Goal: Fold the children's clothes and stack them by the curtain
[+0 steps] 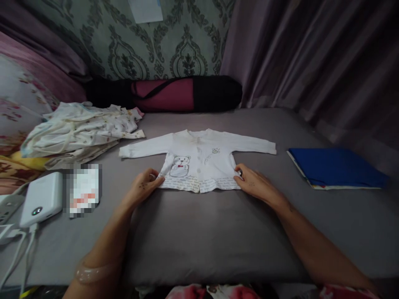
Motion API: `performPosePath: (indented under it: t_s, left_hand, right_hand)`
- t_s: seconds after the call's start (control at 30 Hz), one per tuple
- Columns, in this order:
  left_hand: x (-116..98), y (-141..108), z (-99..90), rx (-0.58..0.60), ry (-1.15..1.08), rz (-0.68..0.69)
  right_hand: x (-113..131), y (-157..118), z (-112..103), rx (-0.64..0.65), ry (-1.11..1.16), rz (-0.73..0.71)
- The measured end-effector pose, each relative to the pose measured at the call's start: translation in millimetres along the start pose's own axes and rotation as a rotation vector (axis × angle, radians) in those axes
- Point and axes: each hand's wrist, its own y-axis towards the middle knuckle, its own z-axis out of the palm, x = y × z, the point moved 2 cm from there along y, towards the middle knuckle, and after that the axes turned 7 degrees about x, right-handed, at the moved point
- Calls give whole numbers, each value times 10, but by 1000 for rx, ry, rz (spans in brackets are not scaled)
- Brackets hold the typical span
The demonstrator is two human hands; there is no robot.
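A small white long-sleeved baby cardigan (pixel 205 162) lies spread flat, front side up, on the grey sheet. Its sleeves stretch out to both sides, and a bear print and a bee print show on the chest, with lettering along the hem. My left hand (pixel 145 184) pinches the lower left corner of the hem between thumb and fingers. At the opposite lower corner, my right hand (pixel 253 182) grips the cloth in the same way.
Crumpled baby clothes (pixel 84 128) are heaped at the left, above a white power bank (pixel 42 199) with cables and a blurred packet (pixel 84 191). A folded blue cloth (pixel 336 168) lies right. A black and maroon long bag (pixel 165 94) rests against the wall.
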Motion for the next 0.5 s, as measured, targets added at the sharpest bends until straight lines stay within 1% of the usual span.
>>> performPosePath:
  t_s: [0.1,0.17,0.23,0.27,0.3,0.33,0.37,0.4,0.43,0.47,0.5]
  left_hand:
    - [22,-16,-28,18,5,-6]
    - [65,-8,-40,17,50,5]
    - [95,10,-45,-34,134,38]
    - [88,17,-41,-80,182,73]
    - [61,21,-28,-127,225,124]
    - [10,18,-5,-165,258,194]
    - [-62,8,33,-177,276,281]
    - [-151,-9,87,-153,280,381]
    - [-248,-33,153,-97,274,484]
    - [-344,-61,229,-19,268,583]
    - [-429,-91,308,61,266,666]
  right_hand:
    - [-10,-47,-39,21,-2,6]
    - [-15,-79,-55,6,-29,23]
    - [19,-97,-50,-85,-72,-1]
    - [60,-101,-36,-153,-82,-55]
    - [119,-104,-12,-221,-78,-145]
    - [192,-109,22,-274,-60,-269]
    - [274,-115,65,-296,-31,-412]
    - [357,-126,115,-285,0,-556]
    - [433,-138,166,-252,29,-678]
    - [495,-149,214,-210,50,-767]
    - [541,-158,256,-171,64,-819]
